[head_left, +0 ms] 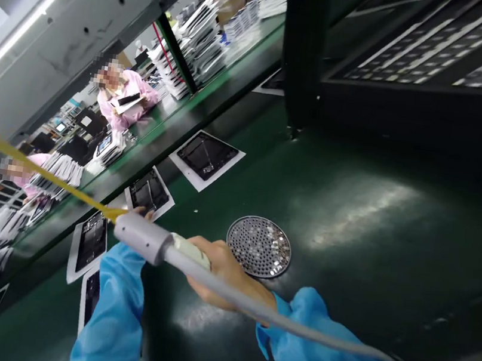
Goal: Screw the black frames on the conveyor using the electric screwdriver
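My right hand [227,272] is closed around the pale body of what looks like a corded electric screwdriver [142,235]. A yellow strap [55,180] runs from its grey end to the upper left, and its grey cable [283,319] crosses above my right forearm. The tool's tip does not show. Only some fingertips of my left hand [143,212] appear behind the tool, near a dark tablet-like panel [148,192] on a white sheet; their grip is hidden. Beyond my right hand lies a round perforated plate [242,247] with small shiny parts, possibly screws, on it.
More dark panels on white sheets, including one panel [206,154], line the green bench [350,239]. A dark post [303,51] and rack [417,92] stand at right. Across the bench, a person in pink [122,96] holds a panel near stacked sheets [198,41].
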Demonstrator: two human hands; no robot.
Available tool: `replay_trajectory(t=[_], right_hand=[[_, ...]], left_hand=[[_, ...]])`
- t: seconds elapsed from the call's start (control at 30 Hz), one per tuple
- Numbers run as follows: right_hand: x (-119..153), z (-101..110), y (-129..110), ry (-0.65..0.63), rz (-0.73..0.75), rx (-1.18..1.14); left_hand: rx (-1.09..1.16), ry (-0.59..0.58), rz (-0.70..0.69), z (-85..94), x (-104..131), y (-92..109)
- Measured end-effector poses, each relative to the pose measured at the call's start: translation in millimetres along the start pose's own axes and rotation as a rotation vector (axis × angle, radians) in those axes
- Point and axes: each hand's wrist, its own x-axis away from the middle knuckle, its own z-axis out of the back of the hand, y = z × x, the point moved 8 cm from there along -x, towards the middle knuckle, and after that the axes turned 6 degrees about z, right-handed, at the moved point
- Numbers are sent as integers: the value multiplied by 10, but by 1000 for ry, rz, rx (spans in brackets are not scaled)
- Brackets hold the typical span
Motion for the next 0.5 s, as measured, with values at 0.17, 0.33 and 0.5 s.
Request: replay_trajectory(t=[0.17,0.33,0.5], right_hand=[[5,-78,26,-36,-75,-6],[-12,-59,69,3,-60,20],[-53,15,50,0,-49,32]], left_hand=[[-83,-91,-48,-553,-308,740],[-185,-216,-156,-980,-752,1530],[-332,-307,-159,-1142,-1131,1706]])
